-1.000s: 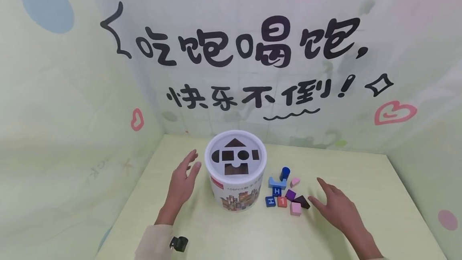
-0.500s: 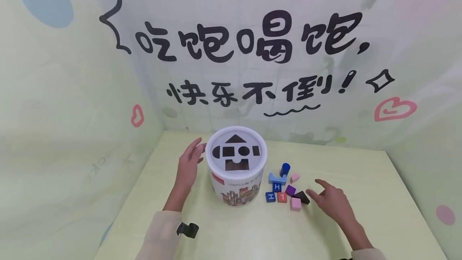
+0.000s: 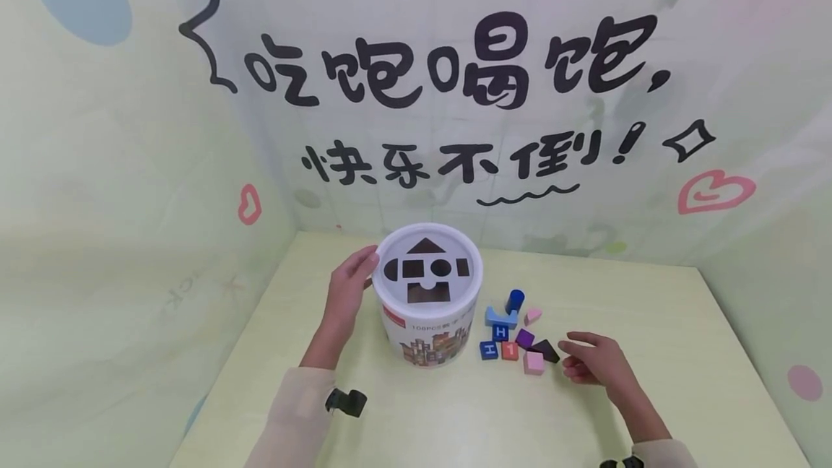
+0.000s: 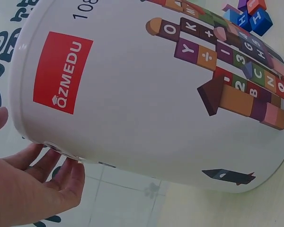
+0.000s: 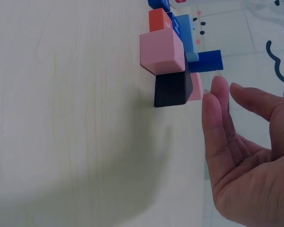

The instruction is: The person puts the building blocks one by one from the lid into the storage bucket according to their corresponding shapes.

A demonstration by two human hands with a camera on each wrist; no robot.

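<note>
A white bucket (image 3: 429, 323) with a lid (image 3: 425, 295) cut with shaped holes stands upright on the table. My left hand (image 3: 349, 287) is at its left side near the rim; in the left wrist view the fingertips (image 4: 75, 177) touch the wall, with the thumb by the lid edge. To the bucket's right lies a cluster of blocks: a black triangular block (image 3: 547, 351), a pink cube (image 3: 534, 363), a red block (image 3: 510, 351), a blue cylinder (image 3: 515, 300) and a light blue arch (image 3: 500, 318). Right of the black block, my right hand (image 3: 598, 363) hovers with loosely bent fingers, holding nothing.
Blue letter blocks (image 3: 489, 350) and a purple block (image 3: 524, 339) lie among the cluster. The pale table (image 3: 455, 425) meets a printed fabric wall (image 3: 552, 230) close behind the bucket, with more fabric on both sides.
My left hand has moved forward and right, from beside the bucket to touching its side. The right hand has turned, its fingers bending more, still near the blocks. The blocks have not moved.
</note>
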